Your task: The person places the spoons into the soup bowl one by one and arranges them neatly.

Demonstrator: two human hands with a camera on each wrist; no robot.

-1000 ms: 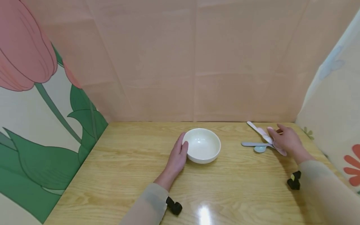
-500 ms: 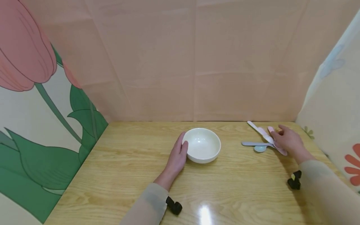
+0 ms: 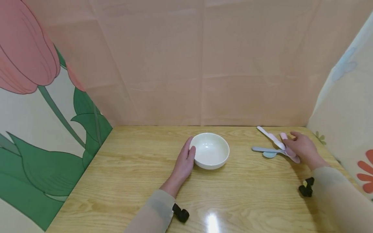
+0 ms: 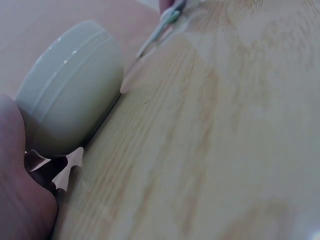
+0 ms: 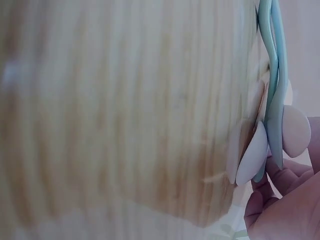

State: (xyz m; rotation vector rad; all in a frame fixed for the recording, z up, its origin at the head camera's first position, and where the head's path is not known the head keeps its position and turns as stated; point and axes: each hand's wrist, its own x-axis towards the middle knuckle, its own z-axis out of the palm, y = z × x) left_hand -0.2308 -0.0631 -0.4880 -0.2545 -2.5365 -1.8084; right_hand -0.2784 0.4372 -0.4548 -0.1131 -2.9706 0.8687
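A white bowl (image 3: 210,151) stands upright near the middle of the table, and my left hand (image 3: 184,158) grips its left side with the thumb at the rim. The left wrist view shows that bowl (image 4: 75,90) from the side, beside the hand (image 4: 22,185). On the right, my right hand (image 3: 304,149) pinches a pink spoon (image 3: 283,136) among several crossed pastel spoons. A grey-blue spoon (image 3: 265,149) lies across a light blue one (image 3: 269,155). In the right wrist view, curled fingers (image 5: 280,177) sit behind the spoon bowls, partly hidden.
The wood-grain table (image 3: 131,181) meets a peach cloth backdrop (image 3: 163,64) at its far edge. A tulip-patterned panel (image 3: 58,129) stands left, and a flowered panel (image 3: 346,123) stands close beside my right arm.
My right hand has shifted slightly right, and the pink spoon has moved with it. The neighbouring spoons have slid a little. My left hand and the bowl stay nearly still.
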